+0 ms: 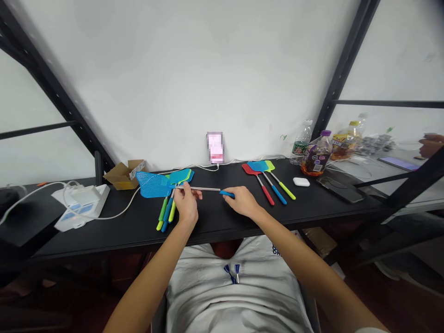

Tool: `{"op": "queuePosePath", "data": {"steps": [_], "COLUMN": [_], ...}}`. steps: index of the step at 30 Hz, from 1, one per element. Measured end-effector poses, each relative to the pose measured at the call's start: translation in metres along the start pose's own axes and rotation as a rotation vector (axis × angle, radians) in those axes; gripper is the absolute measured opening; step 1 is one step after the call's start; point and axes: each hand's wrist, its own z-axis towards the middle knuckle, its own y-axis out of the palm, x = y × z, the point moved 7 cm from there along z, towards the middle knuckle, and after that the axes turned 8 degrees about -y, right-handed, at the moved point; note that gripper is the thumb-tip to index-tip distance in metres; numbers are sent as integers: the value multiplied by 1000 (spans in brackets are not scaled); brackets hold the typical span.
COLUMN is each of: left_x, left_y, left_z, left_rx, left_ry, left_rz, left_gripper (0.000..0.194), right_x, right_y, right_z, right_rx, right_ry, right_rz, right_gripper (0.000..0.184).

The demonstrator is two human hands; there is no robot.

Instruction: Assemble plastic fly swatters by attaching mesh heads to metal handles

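A blue fly swatter [154, 185] is held level above the black table, its mesh head to the left and its metal rod partly drawn out. My left hand [186, 202] pinches the rod close to the head. Around the blue grip at the other end, my right hand [241, 200] is closed. Beneath the held swatter lie several more swatters with green, blue and yellow grips [165, 215], their heads overlapping and partly covered. To the right, a red swatter [265, 194], a blue swatter [279, 194] and a yellow-green swatter [287, 189] lie fanned out.
A phone [215, 148] with a blurred screen leans on the wall, cable attached. An open cardboard box [125, 175] and a white power strip [83, 208] are at left. At right are a white earbud case [301, 182], a dark phone [340, 189] and drink bottles [316, 155].
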Motion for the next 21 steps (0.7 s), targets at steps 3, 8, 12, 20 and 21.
{"op": "queuePosePath", "data": {"steps": [3, 8, 12, 20, 21], "left_x": [0, 2, 4, -6, -7], "left_y": [2, 5, 14, 42, 43], "left_z": [-2, -5, -12, -35, -35], "left_rx": [-19, -56, -123, -453, -463], "left_ry": [-2, 25, 22, -69, -71], "left_rz": [14, 89, 182, 350, 358], "left_gripper": [36, 35, 35, 29, 29], "right_x": [-1, 2, 3, -6, -6], "right_y": [-1, 0, 3, 7, 7], "right_z": [1, 0, 0, 1, 1], "right_rx": [6, -6, -20, -17, -18], "right_ry": [-10, -1, 9, -60, -53], "right_rz": [27, 9, -14, 109, 118], "right_gripper": [20, 17, 15, 32, 32]}}
